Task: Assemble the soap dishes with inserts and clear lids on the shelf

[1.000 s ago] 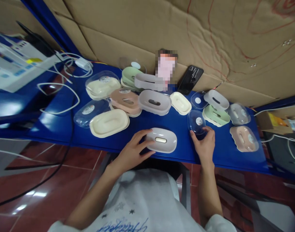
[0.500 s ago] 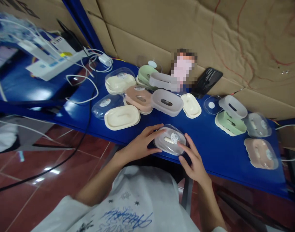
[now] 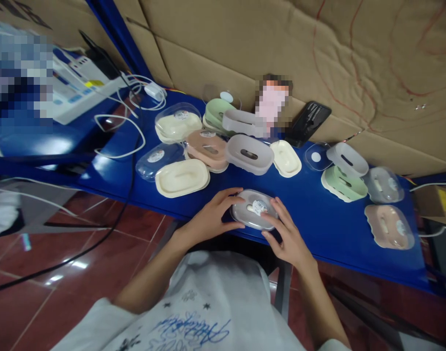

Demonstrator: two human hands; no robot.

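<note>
Grey plastic: the grey soap box (image 3: pixel 254 215) sits at the near edge of the blue table (image 3: pixel 318 214), right in front of the person, a clear lid with a round sticker seated over its tray.
Left hand: the left hand (image 3: pixel 211 219) cups the box's left end, fingers curled over the top and thumb low on the side. That reads as bracing, so the box cannot skate on the slick top.
Right hand: the right hand (image 3: pixel 286 236) lies on the box's right end, fingertips flat on the lid. It looks like pressing, not lifting.
Grip: both hands are closed around the same box, one at each end, and the box rests on the table.
Why here: I'd judge the near edge serves as the working spot, with the other pieces pushed back out of the way.
Left cluster: a cream tray (image 3: pixel 182 177) with a loose clear lid (image 3: pixel 155 161) just behind it, then a pink box (image 3: pixel 207 148) and a lidded cream box (image 3: pixel 178 124).
Middle: an open grey tray (image 3: pixel 249 154) beside a small cream insert (image 3: pixel 286 158).
Right cluster: a green tray (image 3: pixel 344 184) with a grey piece on top, a lidded grey box (image 3: pixel 383 184), and a lidded pink box (image 3: pixel 389 226) nearer the edge.
Back: a black phone (image 3: pixel 306 123) leans on the cardboard wall (image 3: pixel 281 44).
Room: white cables (image 3: pixel 120 134) trail off the left end; reddish floor tiles (image 3: pixel 62 253) shine below.
</note>
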